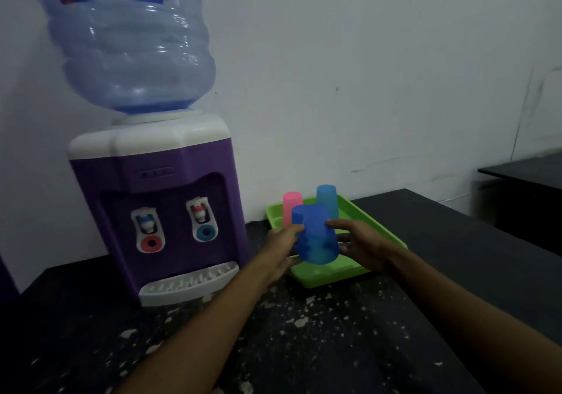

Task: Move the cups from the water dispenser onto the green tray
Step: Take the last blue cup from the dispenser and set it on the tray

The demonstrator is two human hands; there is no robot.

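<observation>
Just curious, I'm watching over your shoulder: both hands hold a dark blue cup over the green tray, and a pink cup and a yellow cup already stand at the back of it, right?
Almost. The head view shows the second cup at the back is light blue, not yellow. The rest holds: left hand and right hand hold the dark blue cup over the green tray, beside the pink cup.

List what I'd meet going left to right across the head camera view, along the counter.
Water dispenser → left hand → dark blue cup held between both hands → right hand → green tray's right rim → black table at far right.
</observation>
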